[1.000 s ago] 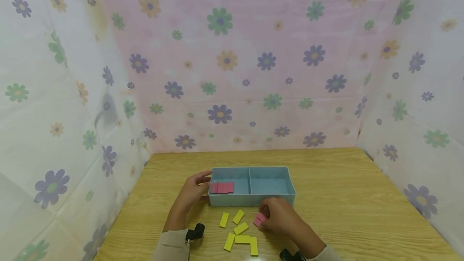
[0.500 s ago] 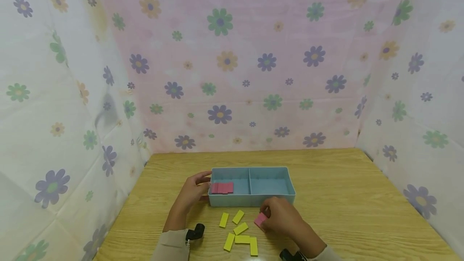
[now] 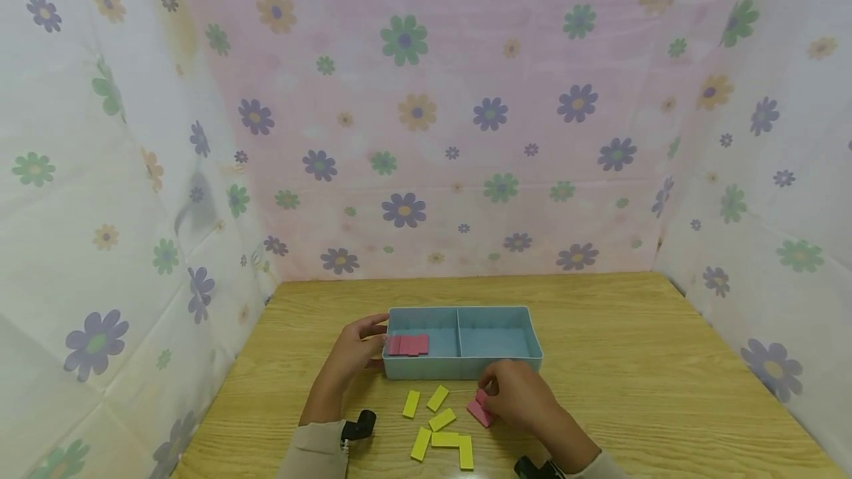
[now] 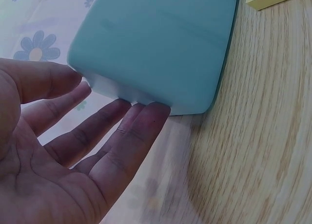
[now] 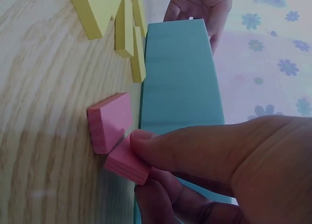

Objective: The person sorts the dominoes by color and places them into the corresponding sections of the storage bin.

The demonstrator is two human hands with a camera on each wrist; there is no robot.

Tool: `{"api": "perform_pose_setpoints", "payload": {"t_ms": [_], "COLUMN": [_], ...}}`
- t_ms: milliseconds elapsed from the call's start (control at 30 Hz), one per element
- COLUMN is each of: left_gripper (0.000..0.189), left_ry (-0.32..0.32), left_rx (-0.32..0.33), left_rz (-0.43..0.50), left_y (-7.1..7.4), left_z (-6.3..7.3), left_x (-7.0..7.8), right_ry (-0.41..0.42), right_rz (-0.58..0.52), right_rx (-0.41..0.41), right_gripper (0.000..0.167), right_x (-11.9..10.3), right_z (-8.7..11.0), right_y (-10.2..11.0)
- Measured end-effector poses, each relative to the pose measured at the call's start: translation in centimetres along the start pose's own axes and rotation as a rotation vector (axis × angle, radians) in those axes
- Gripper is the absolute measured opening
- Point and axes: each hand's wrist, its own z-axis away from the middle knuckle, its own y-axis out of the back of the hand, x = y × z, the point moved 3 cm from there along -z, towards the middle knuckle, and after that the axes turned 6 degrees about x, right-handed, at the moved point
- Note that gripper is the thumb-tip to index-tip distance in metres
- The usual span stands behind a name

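Note:
A light blue two-compartment box (image 3: 433,369) stands on the table. My left hand (image 3: 351,355) is at its left end; in the left wrist view its extended fingers (image 4: 131,146) touch the end wall. In front of the box, my right hand (image 3: 522,394) pinches a pink block (image 5: 127,161) between thumb and fingertips. A second pink block (image 5: 108,121) lies on the wood right beside the pinched one, their edges meeting in the right wrist view. More pink blocks (image 3: 409,345) sit together in the left compartment, while the right compartment shows only its bare floor.
Several yellow blocks (image 3: 442,420) lie scattered on the wooden table (image 3: 612,361) between the two forearms, close to the box's front. Flower-patterned cloth (image 3: 439,168) hangs behind the table and along both sides.
By the right fingertips, the two pink blocks have shifted: one now lies angled on the table, apart from the pinched one. My left hand and the box stay put.

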Motion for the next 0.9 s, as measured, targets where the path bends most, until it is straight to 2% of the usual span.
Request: {"api": "perform_pose_setpoints", "payload": {"t_ms": [267,600,900], "left_gripper": [0.049,0.049,0.049], "left_ry": [0.001,0.018,0.0], "left_rx": [-0.001,0.003,-0.002], "left_rz": [-0.003,0.006,0.018], "left_y": [-0.2,-0.2,0.0], "left_z": [0.1,0.2,0.1], "left_x": [0.1,-0.1,0.0], "right_ry": [0.035,0.017,0.064], "right_rz": [-0.04,-0.164,-0.198], "right_rx": [0.028,-0.019,-0.021], "right_gripper": [0.01,0.017,0.012], "right_x": [-0.1,-0.2,-0.9], "right_z": [0.1,0.2,-0.6], "right_y": [0.4,2.0,3.7]}}
